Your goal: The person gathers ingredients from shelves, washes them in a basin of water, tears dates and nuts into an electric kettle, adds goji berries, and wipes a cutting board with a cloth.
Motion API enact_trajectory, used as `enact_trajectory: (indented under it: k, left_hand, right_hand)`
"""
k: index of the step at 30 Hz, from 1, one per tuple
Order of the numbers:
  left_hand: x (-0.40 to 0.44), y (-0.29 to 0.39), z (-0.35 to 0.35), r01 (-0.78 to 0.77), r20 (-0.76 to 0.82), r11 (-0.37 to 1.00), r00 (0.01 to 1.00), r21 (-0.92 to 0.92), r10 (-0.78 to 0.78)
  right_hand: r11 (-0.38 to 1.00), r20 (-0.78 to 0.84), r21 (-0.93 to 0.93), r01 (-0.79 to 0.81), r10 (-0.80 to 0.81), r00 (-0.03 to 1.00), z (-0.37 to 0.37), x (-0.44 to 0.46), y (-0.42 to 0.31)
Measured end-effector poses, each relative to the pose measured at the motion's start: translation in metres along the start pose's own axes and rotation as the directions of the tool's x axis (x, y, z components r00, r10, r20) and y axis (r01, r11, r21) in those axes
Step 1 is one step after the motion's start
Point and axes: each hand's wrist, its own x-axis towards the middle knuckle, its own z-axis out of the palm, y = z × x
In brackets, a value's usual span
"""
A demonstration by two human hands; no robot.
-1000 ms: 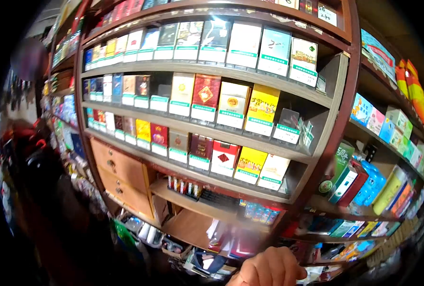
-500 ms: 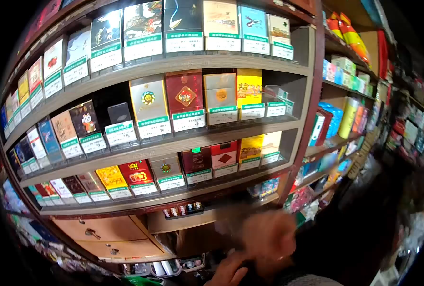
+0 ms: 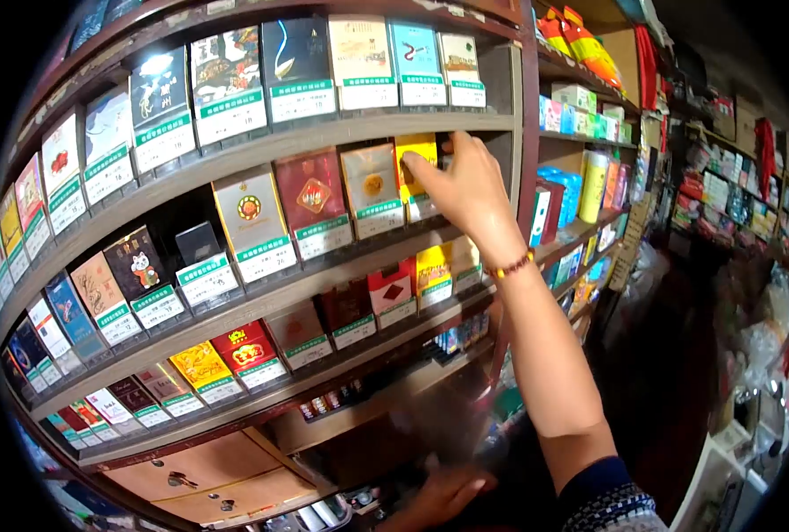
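My right hand reaches up to the middle shelf, thumb and fingers closed about the sides of a yellow cigarette pack. The pack stands in its slot behind a price label, partly covered by the hand. A beaded bracelet circles that wrist, and a dark patterned sleeve covers the upper arm. Low at the bottom, in shadow, my left hand shows with its thumb stretched out from the fingers; nothing is visible in it. To the left of the yellow pack stand a silver-grey pack and a dark red pack.
Three shelf rows carry cigarette packs behind white-green price labels. Below are wooden drawers with keys in the locks. At right, another shelf bears a yellow bottle and red-yellow bags. Plastic bags hang beyond a dark aisle.
My right hand has risen from low beside my left hand to the yellow pack on the middle shelf. The view has shifted, so the shelves sit further left. My left hand stays low.
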Motion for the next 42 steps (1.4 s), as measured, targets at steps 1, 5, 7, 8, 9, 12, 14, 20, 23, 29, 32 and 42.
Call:
enact_trajectory:
  k: [1, 5, 7, 8, 9, 12, 14, 20, 23, 29, 32, 42]
  left_hand:
    - [-0.001, 0.003, -0.007, 0.015, 0.014, 1.0, 1.0, -0.011, -0.014]
    - [0.003, 0.004, -0.04, -0.099, 0.008, 0.984, 0.995, 0.145, 0.099]
    - [0.012, 0.011, -0.063, -0.224, -0.056, 0.949, 0.969, 0.222, 0.242]
    - [0.017, 0.018, -0.073, -0.291, -0.056, 0.902, 0.944, 0.321, 0.324]
    - [0.02, 0.022, -0.081, -0.243, -0.156, 0.969, 0.957, 0.033, 0.245]
    - [0.033, 0.023, -0.092, -0.323, -0.117, 0.944, 0.937, 0.061, 0.328]
    - [0.042, 0.026, -0.088, -0.361, -0.167, 0.932, 0.919, 0.007, 0.357]
    - [0.054, 0.047, -0.105, -0.415, -0.189, 0.902, 0.882, 0.118, 0.431]
    - [0.04, 0.034, -0.109, -0.37, -0.212, 0.922, 0.898, 0.111, 0.386]
    - [0.012, 0.024, -0.082, -0.311, -0.282, 0.95, 0.912, -0.007, 0.297]
    - [0.008, 0.0, -0.083, -0.423, -0.086, 0.906, 0.902, 0.021, 0.423]
    - [0.055, -0.068, 0.0, 0.07, 0.27, 0.959, 0.963, -0.274, 0.007]
  right_hand:
    - [1.0, 0.01, -0.013, -0.028, 0.028, 1.0, 0.003, 0.002, 0.0]
    - [0.99, 0.071, 0.013, -0.142, 0.141, 0.987, 0.015, 0.008, -0.007]
    - [0.98, 0.03, 0.13, -0.149, 0.147, 0.989, 0.032, 0.016, 0.011]
    - [0.982, 0.028, 0.124, -0.145, 0.143, 0.989, 0.036, 0.017, 0.014]
    - [0.977, 0.051, 0.168, -0.134, 0.127, 0.991, 0.038, 0.019, 0.018]
    - [0.957, 0.146, 0.25, -0.149, 0.115, 0.983, 0.021, 0.019, 0.006]
    - [0.968, 0.117, 0.019, -0.252, 0.248, 0.962, 0.015, 0.017, -0.008]
    - [0.968, -0.049, 0.102, -0.227, 0.233, 0.971, 0.018, 0.007, -0.015]
    - [0.954, -0.118, 0.152, -0.258, 0.277, 0.954, 0.013, 0.0, -0.011]
    - [0.78, -0.258, 0.624, 0.053, 0.141, 0.956, -0.062, -0.073, 0.007]
    - [0.728, -0.15, 0.684, -0.043, 0.198, 0.969, -0.133, -0.121, 0.019]
    - [0.601, -0.752, -0.42, -0.68, 0.189, 0.631, -0.533, -0.329, 0.056]
